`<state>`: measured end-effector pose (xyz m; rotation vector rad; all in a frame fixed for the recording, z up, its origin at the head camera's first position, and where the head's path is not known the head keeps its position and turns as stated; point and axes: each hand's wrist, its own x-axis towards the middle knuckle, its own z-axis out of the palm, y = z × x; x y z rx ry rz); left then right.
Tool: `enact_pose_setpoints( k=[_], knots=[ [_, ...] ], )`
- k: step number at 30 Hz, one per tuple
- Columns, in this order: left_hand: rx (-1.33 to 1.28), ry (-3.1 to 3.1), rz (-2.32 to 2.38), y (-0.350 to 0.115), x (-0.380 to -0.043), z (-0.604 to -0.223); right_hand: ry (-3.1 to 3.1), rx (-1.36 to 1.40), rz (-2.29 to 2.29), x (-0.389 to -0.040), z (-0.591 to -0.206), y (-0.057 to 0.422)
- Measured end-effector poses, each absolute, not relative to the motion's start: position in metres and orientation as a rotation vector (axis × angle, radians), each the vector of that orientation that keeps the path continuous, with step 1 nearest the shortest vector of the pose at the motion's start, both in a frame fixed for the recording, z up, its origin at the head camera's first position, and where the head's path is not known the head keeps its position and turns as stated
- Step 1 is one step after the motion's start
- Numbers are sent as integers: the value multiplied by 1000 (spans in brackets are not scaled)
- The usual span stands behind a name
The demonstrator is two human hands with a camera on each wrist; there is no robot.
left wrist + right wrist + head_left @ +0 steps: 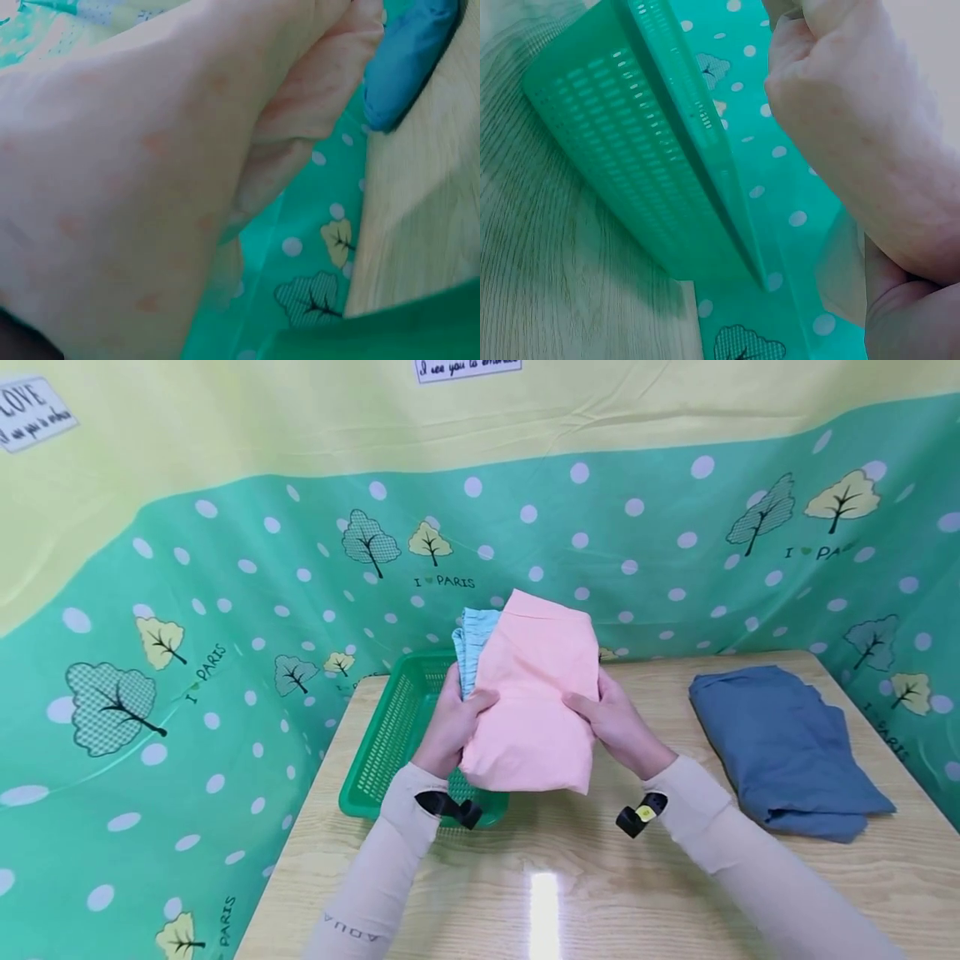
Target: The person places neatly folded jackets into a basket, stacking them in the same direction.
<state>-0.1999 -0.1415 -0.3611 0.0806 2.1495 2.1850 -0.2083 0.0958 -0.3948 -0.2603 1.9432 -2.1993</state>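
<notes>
Up over the basket's right side, both hands hold a folded pink cloth garment (536,710). My left hand (452,722) grips its left edge, thumb lying on the front. At the opposite edge my right hand (621,725) pinches it, thumb also in front and fingers hidden behind. A light blue folded cloth (476,639) with a ribbed, gathered look sticks out behind the pink one at the upper left, against the left hand's fingers. In the left wrist view, the left hand (150,165) hides most of the cloth. The right hand (862,127) fills the right wrist view's right side.
A green plastic basket (375,756) with slotted walls stands on the wooden table (600,893) at the left. A folded dark blue garment (780,743) lies on the right side. Behind the table hangs a green and yellow printed curtain (517,489).
</notes>
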Motion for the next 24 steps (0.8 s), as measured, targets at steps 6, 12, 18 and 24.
enact_pose_setpoints(
  k=[6, 12, 18, 24],
  knots=[
    [110, 2155, 2180, -163, -199, -360, 1931, -323, -2164, -212, -395, 81],
    [147, 2166, 2164, -183, -195, -359, 1894, -420, -2152, -211, -394, 68],
    [168, 2172, 2164, -201, -190, -357, 1853, -537, -2140, -212, -393, 55],
    [195, 2168, 2171, -215, -188, -357, 1830, -602, -2133, -213, -395, 43]
  ],
)
